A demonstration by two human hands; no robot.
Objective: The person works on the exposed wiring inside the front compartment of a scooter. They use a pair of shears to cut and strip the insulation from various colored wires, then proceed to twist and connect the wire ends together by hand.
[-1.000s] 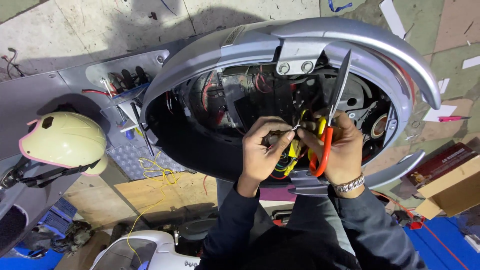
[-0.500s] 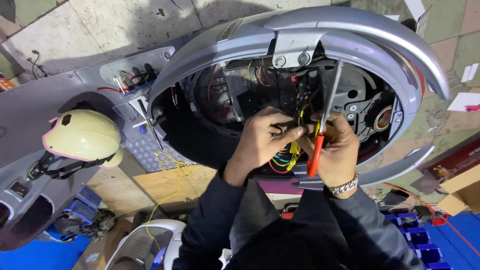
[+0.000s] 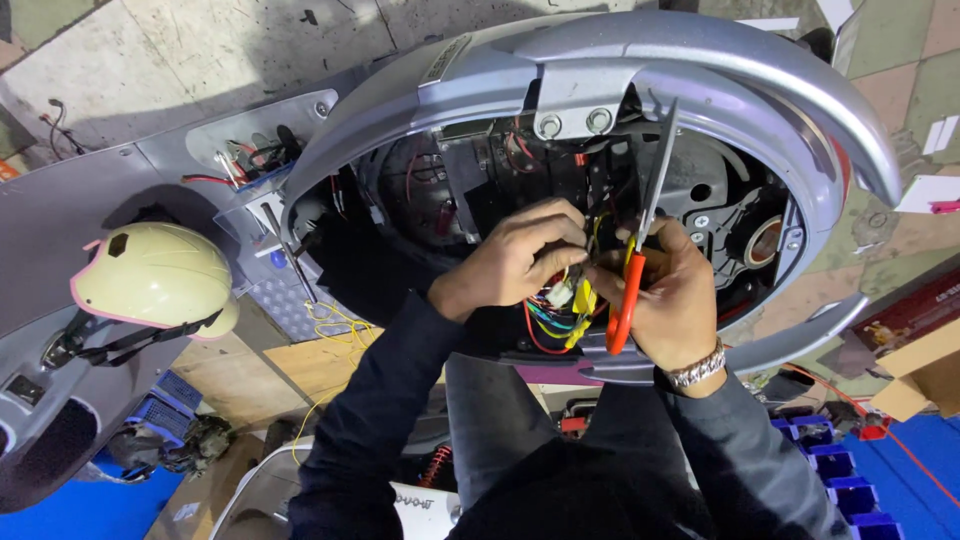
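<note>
Concrete slabs and patches of green and tan flooring lie under a silver scooter body that has its cover off, with blue mats at the 7 and 4 o'clock corners. Nearest the camera, two dark sleeves rise toward the open cavity. One left hand pinches a white connector between thumb and fingertips at the picture's centre. One right hand, wearing a metal watch band, is clenched around the orange handle of one pair of scissors, whose grey blades point up toward 12 o'clock. Between both hands hangs one bundle of coloured wires, red, green, blue and yellow, just below the connector. Two bolts sit side by side on a bracket above the hands. At 9 o'clock one cream helmet with pink trim rests on the grey seat panel. At 3 o'clock lies one cardboard box. Compared with half a second ago, the hands sit in much the same grip, while the view has drawn closer and the helmet has slid lower in the picture.
</note>
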